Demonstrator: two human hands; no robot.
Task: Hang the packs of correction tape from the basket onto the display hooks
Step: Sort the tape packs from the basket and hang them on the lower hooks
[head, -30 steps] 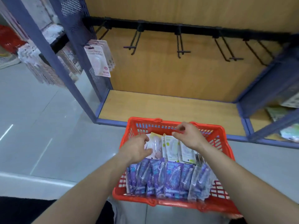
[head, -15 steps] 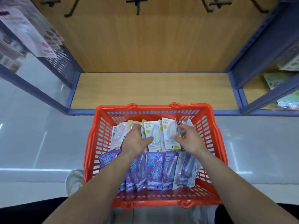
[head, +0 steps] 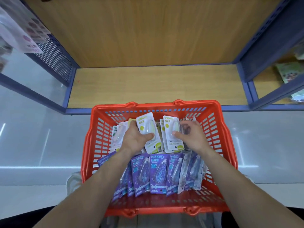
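A red basket (head: 154,104) sits on the floor at the 6 o'clock side of the view, its far rim against the front edge of a wooden shelf (head: 148,86). Both hands are inside it, at its 12 o'clock end. The left hand (head: 134,139) grasps a white-and-green pack (head: 145,126) of correction tape, thumb across the front and fingers behind, the pack tilted up out of the pile. At 3 o'clock from it, the right hand (head: 192,137) pinches a second white-and-green pack (head: 170,129) by its edge, thumb on the face and fingers curled over the top. More white packs lie around and under these two. A row of purple packs (head: 158,173) stands on edge at the basket's 6 o'clock end, between the forearms. At 10 o'clock, blurred pink-marked packs (head: 23,41) hang beside a perforated panel.
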